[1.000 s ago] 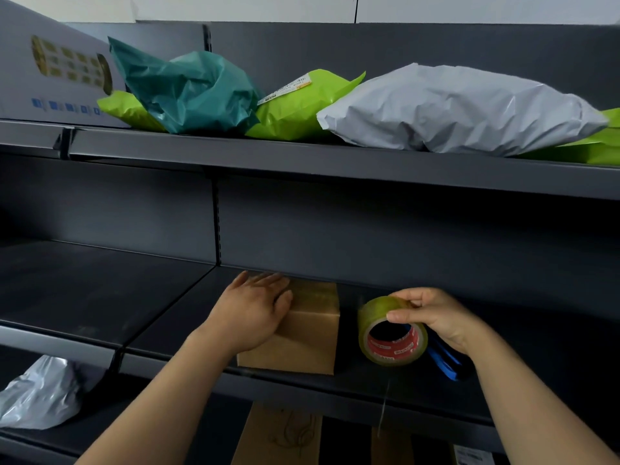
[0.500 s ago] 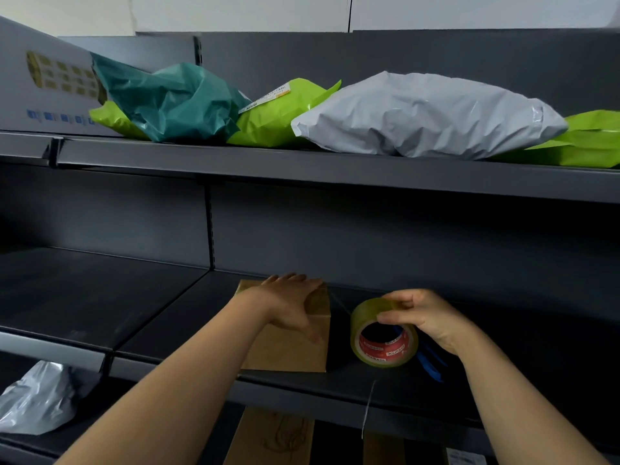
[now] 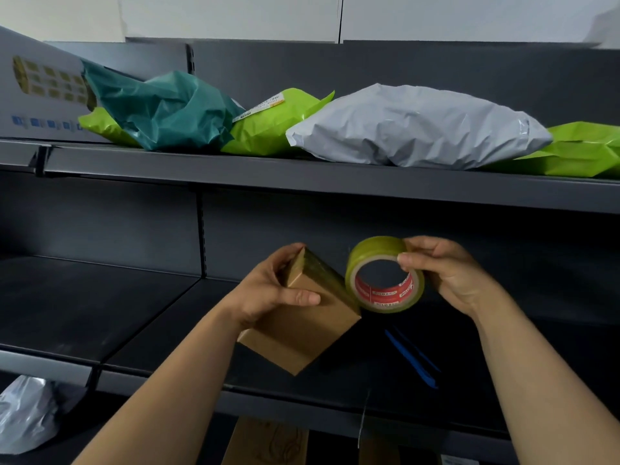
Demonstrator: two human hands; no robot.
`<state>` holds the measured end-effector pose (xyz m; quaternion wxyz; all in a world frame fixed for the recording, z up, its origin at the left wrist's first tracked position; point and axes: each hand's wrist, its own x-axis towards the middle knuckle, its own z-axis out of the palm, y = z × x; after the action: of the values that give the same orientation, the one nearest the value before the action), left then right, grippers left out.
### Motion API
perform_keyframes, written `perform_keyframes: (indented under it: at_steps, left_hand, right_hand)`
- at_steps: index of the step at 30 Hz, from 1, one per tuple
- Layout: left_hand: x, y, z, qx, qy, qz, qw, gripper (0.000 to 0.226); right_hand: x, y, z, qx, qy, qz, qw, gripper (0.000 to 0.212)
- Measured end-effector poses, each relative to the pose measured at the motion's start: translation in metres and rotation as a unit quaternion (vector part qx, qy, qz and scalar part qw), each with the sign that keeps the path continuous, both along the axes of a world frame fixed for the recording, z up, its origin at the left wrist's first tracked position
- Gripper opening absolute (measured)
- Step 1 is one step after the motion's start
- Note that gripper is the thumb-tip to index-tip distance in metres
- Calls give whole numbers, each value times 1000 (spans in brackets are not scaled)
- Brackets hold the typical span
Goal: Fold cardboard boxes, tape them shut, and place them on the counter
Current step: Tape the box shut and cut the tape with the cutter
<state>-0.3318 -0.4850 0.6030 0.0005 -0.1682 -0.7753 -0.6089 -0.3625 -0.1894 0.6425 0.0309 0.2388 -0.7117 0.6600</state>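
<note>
A person's 2 hands work a small cardboard box in front of a dark middle shelf, the box tipped so that 1 corner points down and appears to hang clear of the shelf surface. The left hand grips the box from its left side, thumb curled across the near brown face and fingers wrapped behind the far top corner. The right hand pinches the tape roll by its rim, thumb on the near edge and fingers over the top, with the roll's open core facing the camera. The roll touches the box's right-hand edge, and a glossy strip that looks like tape lies along the narrow upper face, which slopes from the high far-left corner down toward the near right. That slope is the line the coming pull likely follows: the roll sits at the right end of it, just beside the right hand, while the left hand braces the opposite end. Sealing looks part done; placing on the counter is not yet begun. A blue tool lies on the shelf to the near right. On the upper shelf rest a teal bag, a green bag and a grey bag.
</note>
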Motion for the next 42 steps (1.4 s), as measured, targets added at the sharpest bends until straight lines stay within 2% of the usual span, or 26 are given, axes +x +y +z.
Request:
perform_keyframes:
  at_steps: [2, 6, 9, 16, 23, 27, 29, 30, 31, 33, 34, 35, 36, 38, 41, 42]
  left_hand:
    - [3, -9, -14, 45, -11, 9, 999, 118]
    - [10, -32, -33, 156, -36, 6, 987, 124]
    - [12, -42, -40, 189, -47, 10, 981, 127]
    - [14, -61, -53, 194, -62, 23, 979, 118]
    - [13, -64, -51, 174, -62, 10, 983, 119]
    - [19, -69, -39, 101, -56, 28, 993, 125]
    - [24, -61, -22, 15, -9, 77, 997, 116]
    - [26, -54, -12, -67, 28, 110, 991, 106]
    - [28, -45, -4, -186, 70, 145, 969, 100]
    - [26, -27, 5, -431, 136, 193, 871, 98]
    - [24, -21, 6, -503, 149, 200, 828, 94]
    - [22, -16, 6, -544, 161, 198, 800, 86]
    - [21, -12, 5, -565, 172, 186, 785, 74]
    - [20, -4, 2, -562, 195, 160, 787, 60]
    - [18, 11, 0, -489, 183, 176, 835, 66]
    - [14, 14, -1, -488, 182, 187, 833, 67]
  right_hand:
    - [0, -3, 1, 25, -6, -9, 1000, 41]
    - [-3, -4, -12, 71, -25, -28, 997, 54]
    - [-4, -15, -20, 89, -44, -24, 995, 48]
    - [-4, -35, -36, 149, -75, -7, 986, 49]
    - [-4, -38, -47, 157, -101, 7, 982, 52]
    - [-3, -42, -55, 154, -104, 5, 983, 49]
    - [-3, -42, -57, 147, -105, 3, 983, 48]
    - [-3, -43, -58, 146, -107, 2, 983, 48]
    - [-3, -43, -59, 146, -109, 1, 983, 47]
    - [-4, -44, -60, 150, -114, 1, 982, 47]
    - [-4, -45, -61, 151, -116, 0, 982, 47]
    - [-3, -46, -60, 150, -117, -3, 982, 48]
    - [-3, -46, -60, 147, -116, -7, 982, 48]
    - [-3, -46, -62, 150, -114, -15, 982, 49]
    - [-1, -48, -63, 160, -127, -34, 978, 43]
    - [1, -49, -63, 167, -129, -35, 977, 41]
